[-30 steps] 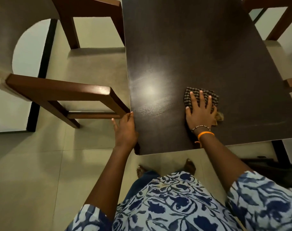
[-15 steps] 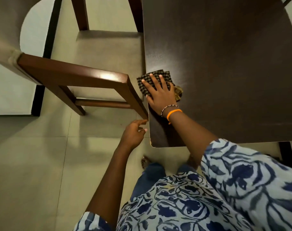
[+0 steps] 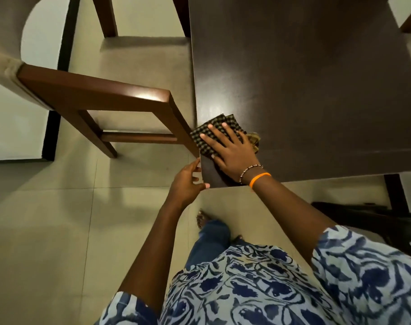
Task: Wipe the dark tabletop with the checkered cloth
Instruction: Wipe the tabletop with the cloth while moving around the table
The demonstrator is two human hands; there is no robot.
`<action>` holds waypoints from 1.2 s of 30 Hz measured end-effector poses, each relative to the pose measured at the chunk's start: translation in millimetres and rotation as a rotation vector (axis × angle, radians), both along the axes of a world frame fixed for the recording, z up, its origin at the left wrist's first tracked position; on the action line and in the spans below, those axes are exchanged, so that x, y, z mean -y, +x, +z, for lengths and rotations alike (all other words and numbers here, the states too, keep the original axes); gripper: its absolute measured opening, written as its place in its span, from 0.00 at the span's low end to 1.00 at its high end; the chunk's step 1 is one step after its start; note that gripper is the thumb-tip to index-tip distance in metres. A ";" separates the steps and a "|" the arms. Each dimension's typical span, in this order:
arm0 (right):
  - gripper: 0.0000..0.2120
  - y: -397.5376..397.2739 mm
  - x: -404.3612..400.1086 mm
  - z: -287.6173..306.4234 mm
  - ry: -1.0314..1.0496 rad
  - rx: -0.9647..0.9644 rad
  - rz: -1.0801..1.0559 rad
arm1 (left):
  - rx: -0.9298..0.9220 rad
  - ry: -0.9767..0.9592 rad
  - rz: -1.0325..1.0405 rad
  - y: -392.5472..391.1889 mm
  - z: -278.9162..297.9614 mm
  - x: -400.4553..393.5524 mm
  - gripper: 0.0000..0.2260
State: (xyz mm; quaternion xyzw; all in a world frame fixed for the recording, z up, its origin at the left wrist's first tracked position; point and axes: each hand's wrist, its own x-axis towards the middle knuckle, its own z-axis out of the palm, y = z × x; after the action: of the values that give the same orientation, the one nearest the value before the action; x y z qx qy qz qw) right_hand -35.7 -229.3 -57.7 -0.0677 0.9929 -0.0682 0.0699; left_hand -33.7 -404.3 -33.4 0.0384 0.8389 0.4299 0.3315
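Right hand [image 3: 232, 150] flat on the folded black-and-tan checkered cloth [image 3: 214, 130], fingers spread wide and pressing it down onto the dark brown wooden tabletop [image 3: 305, 78]. No clench here: the palm and fingers lie over the cloth rather than wrapping it, so the cloth sits under the hand, its far folds poking out beyond the fingertips and a tan corner showing on the thumb-opposite side. The cloth lies right at the table's left edge, near the close corner, with one corner reaching over that edge, just beside the front leg of the brown wooden chair with a beige seat [image 3: 134, 73].

Left hand [image 3: 188, 182] is at the table's near corner, fingers loosely curled and open, thumb tip touching the edge, grasping nothing. An orange band and a beaded bracelet [image 3: 250, 170] ring the right wrist.

Against half a second ago, the cloth sits at much the same spot on the left edge, and the right hand covers it the same way. The left hand has come up from hovering below the edge to meet the corner. A second ago the cloth lay well inboard, toward the middle of the near side, so it has swept across to the left edge, while the left hand was then gripping that edge farther up.
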 end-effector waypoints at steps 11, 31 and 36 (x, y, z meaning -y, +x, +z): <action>0.27 63.0 -119.8 12.7 -0.024 0.019 -0.675 | -0.299 -0.259 -0.034 29.6 -6.4 -6.1 0.32; 0.27 60.7 5.9 7.6 -0.060 0.041 -0.106 | -0.385 -0.261 -0.086 44.5 -2.0 10.4 0.24; 0.27 80.1 -63.8 10.5 0.004 0.023 -0.327 | -0.392 -0.318 -0.074 44.0 -0.7 -0.2 0.18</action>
State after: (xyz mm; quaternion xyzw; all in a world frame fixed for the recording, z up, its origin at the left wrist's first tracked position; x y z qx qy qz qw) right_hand 44.4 -165.5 -47.2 0.0956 0.9900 -0.0773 0.0695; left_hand 10.3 -404.1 -34.0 0.0989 0.9423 0.2643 0.1800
